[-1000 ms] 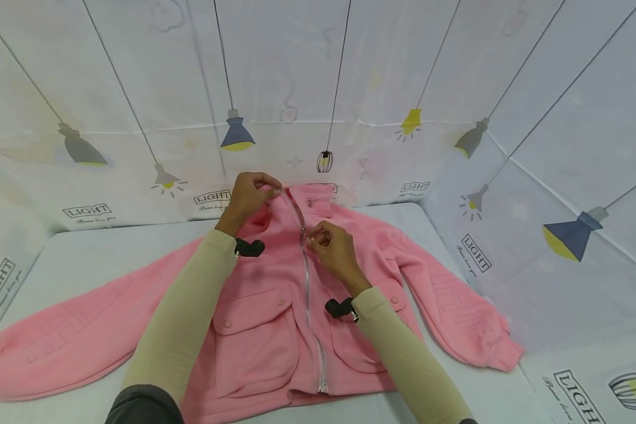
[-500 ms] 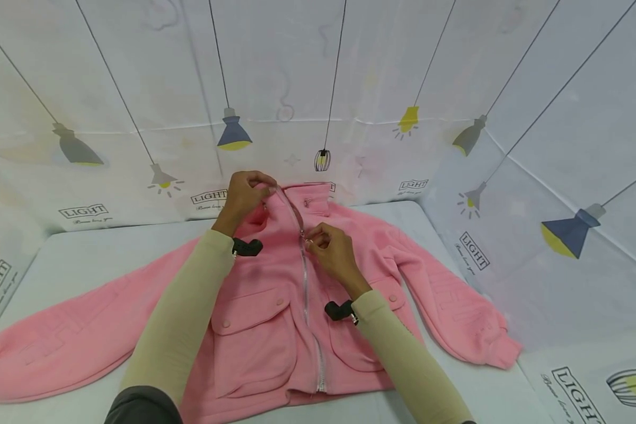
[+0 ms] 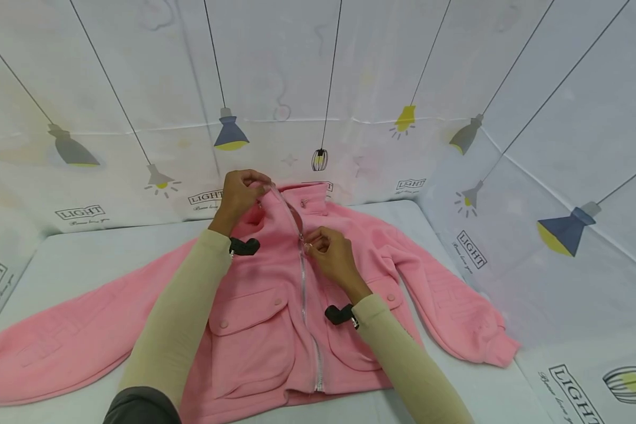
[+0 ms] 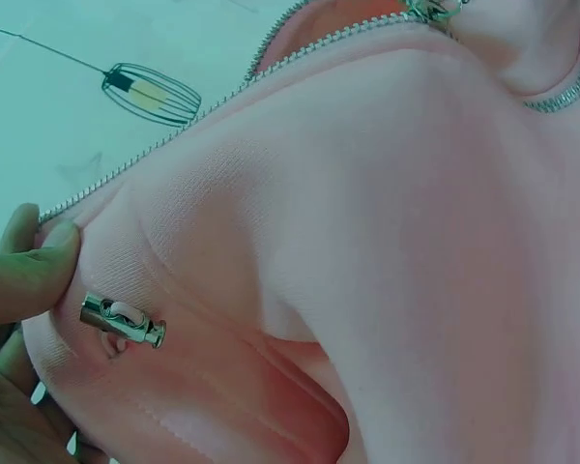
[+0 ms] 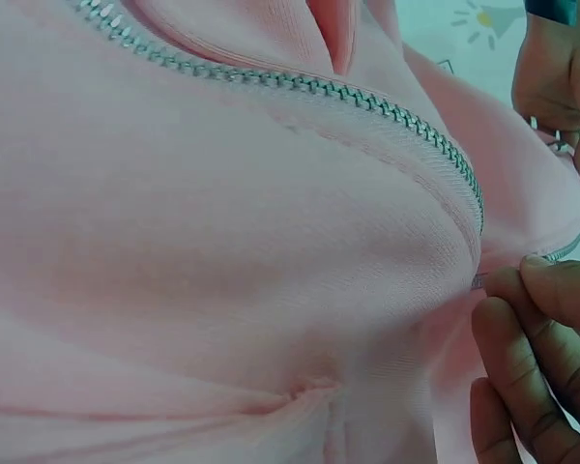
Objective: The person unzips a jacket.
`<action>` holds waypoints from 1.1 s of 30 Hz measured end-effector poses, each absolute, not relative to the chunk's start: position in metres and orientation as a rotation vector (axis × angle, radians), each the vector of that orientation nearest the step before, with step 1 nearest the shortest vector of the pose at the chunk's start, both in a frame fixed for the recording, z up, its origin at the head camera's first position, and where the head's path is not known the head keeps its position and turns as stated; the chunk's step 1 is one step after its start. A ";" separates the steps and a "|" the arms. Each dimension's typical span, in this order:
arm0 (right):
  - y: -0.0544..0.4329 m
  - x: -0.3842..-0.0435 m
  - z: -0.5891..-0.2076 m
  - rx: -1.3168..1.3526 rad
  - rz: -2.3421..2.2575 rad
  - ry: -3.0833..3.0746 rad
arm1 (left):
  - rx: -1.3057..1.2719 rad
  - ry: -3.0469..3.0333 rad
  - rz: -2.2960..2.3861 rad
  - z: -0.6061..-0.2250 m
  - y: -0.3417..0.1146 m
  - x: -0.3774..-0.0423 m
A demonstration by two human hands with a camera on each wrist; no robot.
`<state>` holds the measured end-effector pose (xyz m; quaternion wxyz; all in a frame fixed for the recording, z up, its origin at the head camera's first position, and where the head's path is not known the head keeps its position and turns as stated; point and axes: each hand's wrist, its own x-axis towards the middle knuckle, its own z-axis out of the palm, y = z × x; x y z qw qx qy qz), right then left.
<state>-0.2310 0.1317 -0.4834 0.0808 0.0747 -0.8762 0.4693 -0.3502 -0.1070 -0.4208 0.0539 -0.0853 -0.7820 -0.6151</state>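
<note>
A pink jacket (image 3: 254,353) lies front up with its sleeves spread out. A silver metal zipper (image 3: 304,288) runs down its middle, parted at the collar and meshed below the slider. My left hand (image 3: 237,197) pinches the collar's left top corner; in the left wrist view the thumb (image 4: 39,275) presses on the fabric beside the zipper teeth, near a small metal cord stopper (image 4: 124,321). Lower down, my right hand (image 3: 333,253) pinches the zipper pull (image 3: 304,242) between thumb and forefinger, its other fingers curled. In the right wrist view those fingertips mostly hide the pull.
The jacket rests on a white-covered table (image 3: 106,253). White sheeting (image 3: 275,70) printed with hanging lamps stands close behind and to the right. Two flap pockets (image 3: 251,341) sit on the jacket front. The right sleeve (image 3: 456,312) reaches the table's right edge.
The right hand and zipper slider have moved slightly down the jacket front, and the parted stretch at the collar is a little longer. The left hand keeps its hold; the head view has shifted slightly.
</note>
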 end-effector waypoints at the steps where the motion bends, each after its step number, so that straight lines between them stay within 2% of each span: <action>1: 0.132 -0.230 -0.484 0.224 1.402 -2.619 | -0.258 -2.377 -1.863 -0.421 -0.107 -0.351; 33: 0.140 -0.207 -0.487 0.293 1.411 -2.644 | -0.096 -2.263 -1.818 -0.420 -0.108 -0.352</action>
